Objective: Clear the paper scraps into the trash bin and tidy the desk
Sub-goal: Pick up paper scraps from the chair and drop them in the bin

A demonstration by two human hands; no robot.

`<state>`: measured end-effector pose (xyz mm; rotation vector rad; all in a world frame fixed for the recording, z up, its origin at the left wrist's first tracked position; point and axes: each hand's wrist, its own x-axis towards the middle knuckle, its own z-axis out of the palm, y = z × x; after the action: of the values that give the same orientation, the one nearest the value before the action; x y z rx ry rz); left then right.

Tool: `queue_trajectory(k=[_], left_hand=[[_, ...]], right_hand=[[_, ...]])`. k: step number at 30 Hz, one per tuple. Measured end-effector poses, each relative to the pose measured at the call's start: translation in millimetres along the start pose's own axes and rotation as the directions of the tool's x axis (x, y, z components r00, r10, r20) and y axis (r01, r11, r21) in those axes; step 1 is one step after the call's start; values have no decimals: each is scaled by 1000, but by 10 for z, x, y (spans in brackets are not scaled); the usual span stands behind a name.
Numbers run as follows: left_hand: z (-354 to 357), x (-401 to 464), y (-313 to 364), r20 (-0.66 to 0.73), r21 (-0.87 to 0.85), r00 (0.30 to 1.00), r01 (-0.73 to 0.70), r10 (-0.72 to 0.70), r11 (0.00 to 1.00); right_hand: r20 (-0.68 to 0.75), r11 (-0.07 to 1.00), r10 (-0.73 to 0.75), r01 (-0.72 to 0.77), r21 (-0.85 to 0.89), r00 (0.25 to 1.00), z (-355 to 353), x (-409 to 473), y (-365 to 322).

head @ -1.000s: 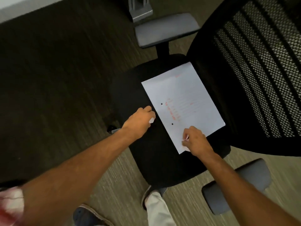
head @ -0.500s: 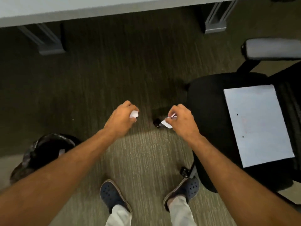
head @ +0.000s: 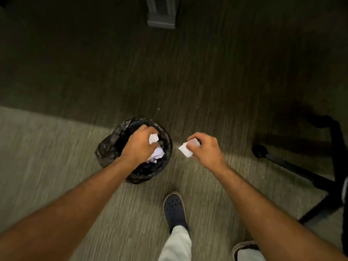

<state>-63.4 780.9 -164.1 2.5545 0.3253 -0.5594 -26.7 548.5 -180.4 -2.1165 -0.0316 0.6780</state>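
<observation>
A small trash bin lined with a black bag stands on the carpet, with crumpled white paper inside it. My left hand hovers over the bin's opening, its fingers closed on a small white paper scrap. My right hand is just to the right of the bin, above the carpet, pinching another white paper scrap.
The black wheeled base of an office chair stands at the right. A grey desk leg foot rests on the carpet at the top. My two shoes are at the bottom, close behind the bin.
My view has swung left from the chair with its sheet to the bin. Both hands carried their scraps over; the left one now sits over the bin's opening.
</observation>
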Motion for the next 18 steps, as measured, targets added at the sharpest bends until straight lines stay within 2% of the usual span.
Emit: queue_trajectory(k=[5, 10, 13, 18], left_hand=[[112, -209, -865, -80, -43, 988, 127, -130, 991], [335, -250, -1236, -77, -64, 978, 188, -193, 980], [429, -244, -1250, -81, -118, 968, 229, -240, 966], [473, -223, -819, -79, -149, 981, 163, -176, 975]], right_hand=[[108, 999, 28, -30, 17, 994, 1029, 181, -75], [204, 997, 7, -24, 77, 979, 1550, 338, 24], [174, 996, 29, -44, 83, 984, 1577, 365, 113], [31, 996, 7, -10, 85, 999, 1052, 190, 347]])
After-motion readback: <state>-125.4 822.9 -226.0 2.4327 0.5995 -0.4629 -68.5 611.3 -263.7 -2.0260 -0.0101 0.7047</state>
